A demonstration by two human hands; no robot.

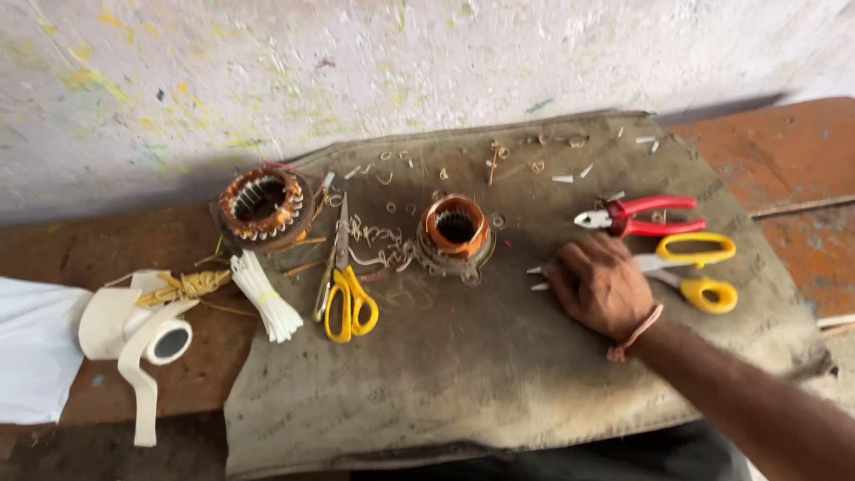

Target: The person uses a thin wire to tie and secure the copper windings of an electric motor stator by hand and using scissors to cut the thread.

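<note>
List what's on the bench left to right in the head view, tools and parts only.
White tape roll → bundle of white strips → wound stator → yellow-handled scissors → bare stator core → right hand, resting on the cloth → red pliers, second yellow scissors.

In front of me a worn grey-brown cloth [463, 374] lies over a reddish wooden bench [784, 151], under a pale wall [401, 62] with paint spots. At the far left corner of the cloth stands a stator with copper windings [262, 203], and near the middle a smaller orange stator core [456, 230]. Between them I see curly scraps [374, 236] and yellow-handled scissors [349, 298]. Red-handled pliers [637, 216] lie at the right. A bundle of white strips [265, 296] sits at the left edge of the cloth, beside a yellow cord bundle [185, 287], a roll of white tape [134, 330] and a white sheet [31, 347].
</note>
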